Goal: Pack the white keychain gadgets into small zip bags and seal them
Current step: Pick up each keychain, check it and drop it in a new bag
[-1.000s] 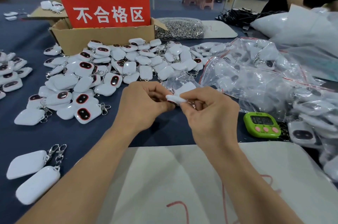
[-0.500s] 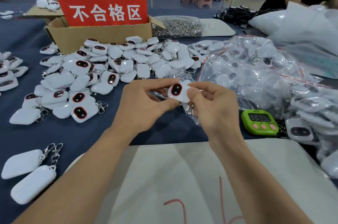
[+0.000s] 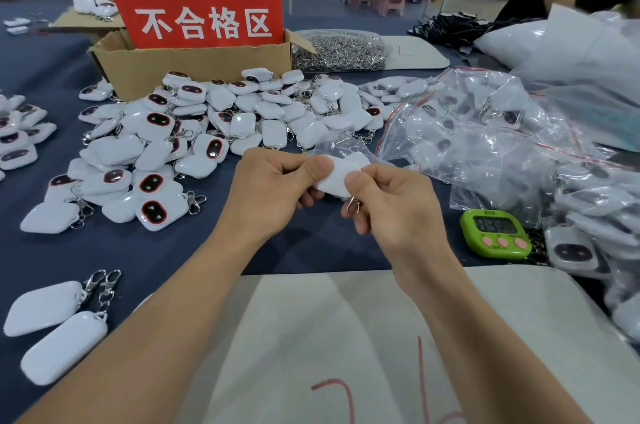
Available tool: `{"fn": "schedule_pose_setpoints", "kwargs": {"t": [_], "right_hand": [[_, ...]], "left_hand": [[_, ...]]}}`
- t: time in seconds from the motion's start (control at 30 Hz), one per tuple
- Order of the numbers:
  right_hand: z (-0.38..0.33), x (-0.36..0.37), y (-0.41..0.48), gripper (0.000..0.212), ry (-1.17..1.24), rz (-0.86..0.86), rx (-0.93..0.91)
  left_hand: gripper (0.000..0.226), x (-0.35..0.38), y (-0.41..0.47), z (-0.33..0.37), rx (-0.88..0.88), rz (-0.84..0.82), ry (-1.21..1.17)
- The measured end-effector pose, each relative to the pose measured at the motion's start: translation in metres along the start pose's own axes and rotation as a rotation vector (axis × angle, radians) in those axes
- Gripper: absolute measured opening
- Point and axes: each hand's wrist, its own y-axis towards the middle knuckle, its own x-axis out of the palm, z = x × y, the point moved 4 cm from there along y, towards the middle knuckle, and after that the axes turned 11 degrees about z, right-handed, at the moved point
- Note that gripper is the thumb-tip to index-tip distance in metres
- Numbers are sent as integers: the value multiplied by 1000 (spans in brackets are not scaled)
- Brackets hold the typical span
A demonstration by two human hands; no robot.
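Note:
My left hand [image 3: 273, 191] and my right hand [image 3: 391, 205] both pinch one white keychain gadget [image 3: 335, 177] above the blue tablecloth, its plain white back up. Its metal clasp [image 3: 353, 205] hangs below my right fingers. A small clear zip bag [image 3: 341, 148] lies just behind the gadget; whether either hand holds it I cannot tell. A heap of loose white gadgets [image 3: 194, 139] with dark oval faces covers the table to the left. Bagged gadgets [image 3: 485, 143] pile up on the right.
A cardboard box [image 3: 194, 63] with a red sign stands at the back. A bag of metal clasps [image 3: 339, 49] lies beside it. A green timer [image 3: 496, 233] sits right of my hands. Two gadgets [image 3: 52, 326] lie near left; a pale board [image 3: 346, 337] is in front.
The gadget has been turned over between my fingers: half a second ago its dark face showed, now its white back is up. Both hands have stayed in place.

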Motion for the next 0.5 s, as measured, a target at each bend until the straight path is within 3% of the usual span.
{"fn": "schedule_pose_setpoints", "kwargs": {"t": [0.13, 0.27, 0.4, 0.5], "right_hand": [[-3, -6, 1, 36, -9, 36, -1], [-6, -34, 12, 24, -60, 293, -60], [-13, -74, 20, 35, -478, 591, -137], [-11, -80, 20, 42, -693, 563, -82]], "left_hand": [[39, 5, -2, -2, -49, -48, -52], [34, 2, -2, -8, 0, 0, 115], [28, -2, -2, -11, 25, 65, 286], [32, -1, -3, -9, 19, 74, 332]]}}
